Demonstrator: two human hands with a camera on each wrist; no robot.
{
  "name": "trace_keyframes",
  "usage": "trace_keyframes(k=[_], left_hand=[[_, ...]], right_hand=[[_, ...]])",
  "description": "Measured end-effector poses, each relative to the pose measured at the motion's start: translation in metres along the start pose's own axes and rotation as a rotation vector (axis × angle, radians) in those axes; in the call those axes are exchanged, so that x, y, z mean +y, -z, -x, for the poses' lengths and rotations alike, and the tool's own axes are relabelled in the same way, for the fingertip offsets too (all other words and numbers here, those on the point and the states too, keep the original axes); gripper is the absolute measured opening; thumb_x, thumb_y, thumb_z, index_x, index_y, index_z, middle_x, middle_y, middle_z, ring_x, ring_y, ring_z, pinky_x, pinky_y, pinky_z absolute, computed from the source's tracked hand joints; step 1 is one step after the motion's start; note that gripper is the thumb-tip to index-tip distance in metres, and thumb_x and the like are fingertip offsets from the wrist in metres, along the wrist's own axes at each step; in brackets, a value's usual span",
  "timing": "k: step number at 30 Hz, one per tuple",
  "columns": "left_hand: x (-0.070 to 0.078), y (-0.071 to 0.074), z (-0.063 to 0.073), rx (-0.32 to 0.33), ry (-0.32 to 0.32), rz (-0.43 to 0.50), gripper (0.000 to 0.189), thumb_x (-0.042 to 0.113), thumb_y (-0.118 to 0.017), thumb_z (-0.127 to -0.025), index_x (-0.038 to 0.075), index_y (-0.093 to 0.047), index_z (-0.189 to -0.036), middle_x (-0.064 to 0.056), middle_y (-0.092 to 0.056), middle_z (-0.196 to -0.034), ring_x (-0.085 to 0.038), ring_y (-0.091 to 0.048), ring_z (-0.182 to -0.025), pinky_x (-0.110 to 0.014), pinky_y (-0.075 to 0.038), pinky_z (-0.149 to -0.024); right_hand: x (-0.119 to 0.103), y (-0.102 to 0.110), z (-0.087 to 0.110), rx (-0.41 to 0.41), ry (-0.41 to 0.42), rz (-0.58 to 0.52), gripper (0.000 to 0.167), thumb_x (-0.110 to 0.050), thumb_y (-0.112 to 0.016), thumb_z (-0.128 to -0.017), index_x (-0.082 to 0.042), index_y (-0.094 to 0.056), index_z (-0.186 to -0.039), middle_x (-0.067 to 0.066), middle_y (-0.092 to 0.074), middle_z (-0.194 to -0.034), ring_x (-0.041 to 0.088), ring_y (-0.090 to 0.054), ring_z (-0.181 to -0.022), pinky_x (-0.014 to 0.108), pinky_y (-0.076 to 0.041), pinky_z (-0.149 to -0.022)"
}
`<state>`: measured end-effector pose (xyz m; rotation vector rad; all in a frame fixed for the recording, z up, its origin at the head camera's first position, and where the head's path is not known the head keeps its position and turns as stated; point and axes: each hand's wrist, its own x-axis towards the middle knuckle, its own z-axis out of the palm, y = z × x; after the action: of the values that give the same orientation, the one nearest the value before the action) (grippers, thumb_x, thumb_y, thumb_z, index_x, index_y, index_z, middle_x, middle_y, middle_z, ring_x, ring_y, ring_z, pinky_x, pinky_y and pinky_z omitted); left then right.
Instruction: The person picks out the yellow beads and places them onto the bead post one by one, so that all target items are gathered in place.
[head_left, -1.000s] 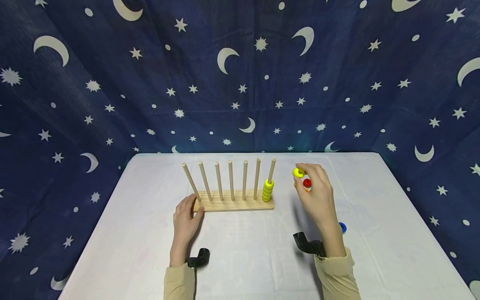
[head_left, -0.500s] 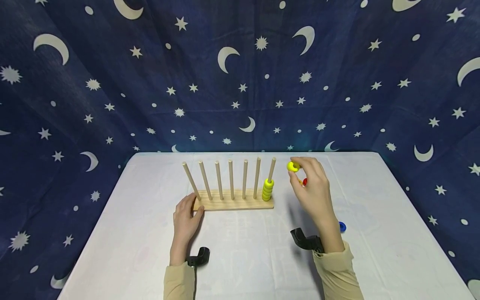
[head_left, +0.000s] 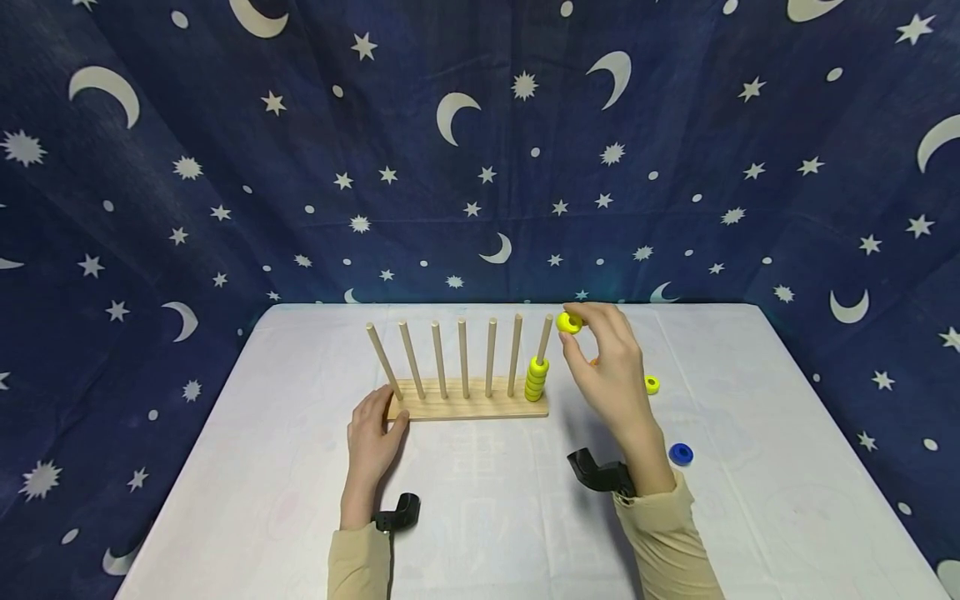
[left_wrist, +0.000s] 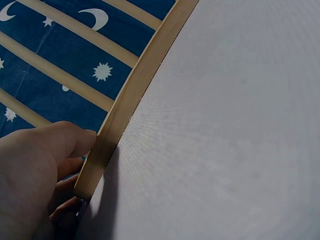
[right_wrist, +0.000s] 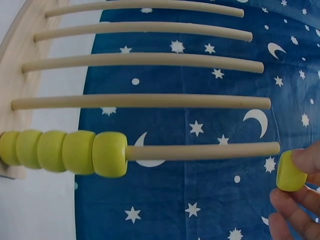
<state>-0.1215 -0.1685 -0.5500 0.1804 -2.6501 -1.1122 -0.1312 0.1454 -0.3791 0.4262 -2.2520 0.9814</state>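
Observation:
My right hand (head_left: 611, 371) pinches a yellow ring bead (right_wrist: 291, 172) between thumb and fingers. In the right wrist view the bead is right beside the tip of the rightmost peg (right_wrist: 210, 150). Several yellow beads (head_left: 536, 380) are stacked at the bottom of that peg. The wooden peg rack (head_left: 468, 407) carries several upright pegs; the others hold no beads. My left hand (head_left: 372, 435) grips the rack's left end, with the thumb on the front edge of the base (left_wrist: 107, 135) and the other fingers behind, partly hidden.
On the white table (head_left: 480, 517), right of the rack, lie a yellow bead (head_left: 652, 384) and a blue bead (head_left: 681, 454). A bit of an orange bead (head_left: 594, 362) shows behind the right hand. A dark blue star-and-moon cloth (head_left: 480, 150) hangs behind the table.
My right hand has carried the yellow bead leftward and slightly up to the rightmost peg's tip. A yellow bead on the table has come into sight; the red one is now hidden. The left hand stays put.

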Motion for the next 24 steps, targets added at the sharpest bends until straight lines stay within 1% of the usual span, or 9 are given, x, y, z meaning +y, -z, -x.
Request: trace_keyframes(k=[2, 8, 13, 24], left_hand=[[0.0, 0.0, 0.0, 0.001, -0.002, 0.001, 0.053, 0.022, -0.062, -0.09, 0.005, -0.049, -0.139, -0.015, -0.047, -0.145, -0.036, -0.033, -0.139, -0.055, -0.024, -0.109], [0.002, 0.001, 0.001, -0.024, 0.013, 0.008, 0.053, 0.023, -0.061, -0.092, 0.006, -0.048, -0.14, -0.014, -0.046, -0.147, -0.035, -0.031, -0.141, -0.054, -0.022, -0.11], [0.001, 0.001, 0.0, -0.027, 0.007, 0.006, 0.054, 0.022, -0.062, -0.092, 0.006, -0.047, -0.141, -0.014, -0.045, -0.147, -0.035, -0.031, -0.141, -0.055, -0.023, -0.11], [0.0, 0.002, -0.001, -0.032, 0.019, 0.001, 0.053, 0.022, -0.061, -0.092, 0.007, -0.047, -0.141, -0.014, -0.045, -0.148, -0.034, -0.03, -0.141, -0.055, -0.022, -0.111]], right_hand=[[-0.002, -0.002, -0.001, 0.0, 0.004, -0.011, 0.036, -0.003, -0.069, -0.084, -0.005, -0.063, -0.12, 0.011, -0.062, -0.114, 0.025, -0.055, -0.108, 0.042, -0.046, -0.094], [-0.005, -0.006, -0.005, -0.006, 0.009, -0.03, 0.036, -0.004, -0.07, -0.084, -0.005, -0.063, -0.12, 0.011, -0.062, -0.114, 0.024, -0.055, -0.108, 0.04, -0.047, -0.094], [-0.007, -0.008, -0.006, -0.011, 0.013, -0.039, 0.036, -0.003, -0.069, -0.085, -0.005, -0.063, -0.12, 0.01, -0.061, -0.113, 0.023, -0.056, -0.107, 0.039, -0.048, -0.094], [-0.007, -0.012, -0.009, -0.017, 0.01, -0.05, 0.035, -0.003, -0.068, -0.085, -0.005, -0.064, -0.12, 0.01, -0.061, -0.112, 0.021, -0.057, -0.105, 0.038, -0.05, -0.095]])
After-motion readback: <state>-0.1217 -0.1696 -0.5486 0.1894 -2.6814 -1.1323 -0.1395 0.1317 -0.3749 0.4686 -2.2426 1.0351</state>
